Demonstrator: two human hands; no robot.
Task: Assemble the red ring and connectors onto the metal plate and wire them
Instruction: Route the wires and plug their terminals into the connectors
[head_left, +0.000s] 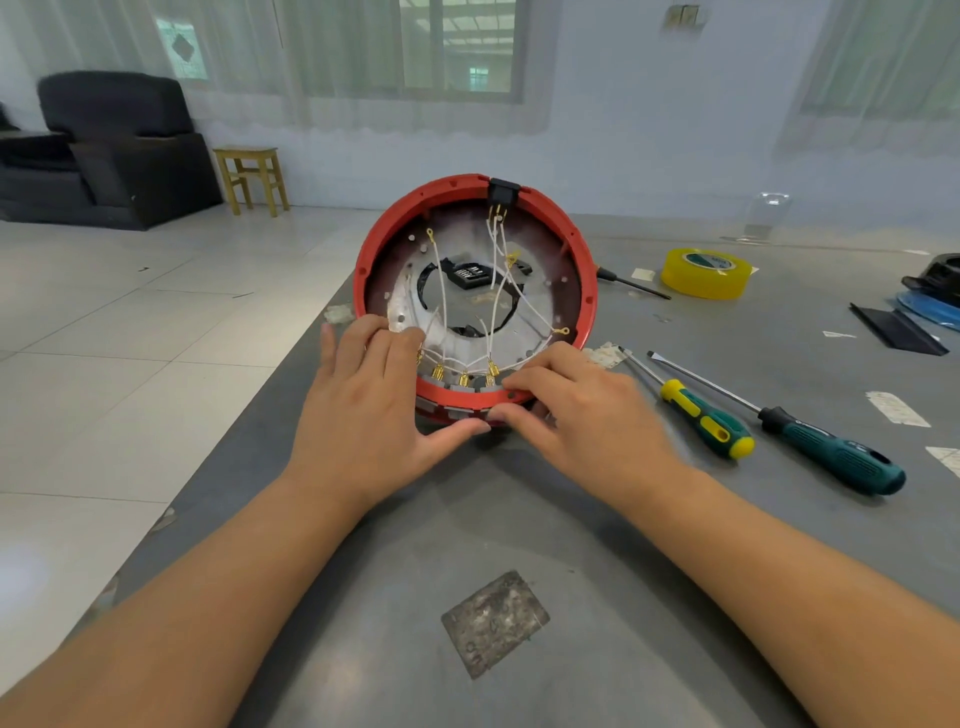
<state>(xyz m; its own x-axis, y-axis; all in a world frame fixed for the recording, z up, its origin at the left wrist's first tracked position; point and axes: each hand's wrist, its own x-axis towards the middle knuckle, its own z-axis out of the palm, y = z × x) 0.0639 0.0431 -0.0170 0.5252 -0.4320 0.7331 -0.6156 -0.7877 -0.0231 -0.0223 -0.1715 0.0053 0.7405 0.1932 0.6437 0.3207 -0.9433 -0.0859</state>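
Observation:
A red ring (582, 270) is tilted up toward me on the grey table, its near edge resting on the surface. Inside it sits a round metal plate (410, 291) with a centre hole. White wires (498, 280) with brass terminals cross the opening from a black connector (503, 191) at the ring's top. Several brass connectors (464, 375) line the near rim. My left hand (374, 400) grips the ring's lower left edge, thumb underneath. My right hand (576, 410) holds the lower right edge, fingers pinching the rim.
Two screwdrivers (706, 418) (826, 452) lie to the right of the ring. A yellow tape roll (705, 273) and a thin black tool (634, 283) sit behind them. Black and blue parts (930, 306) are at the far right. The table's left edge (249, 415) drops to a tiled floor.

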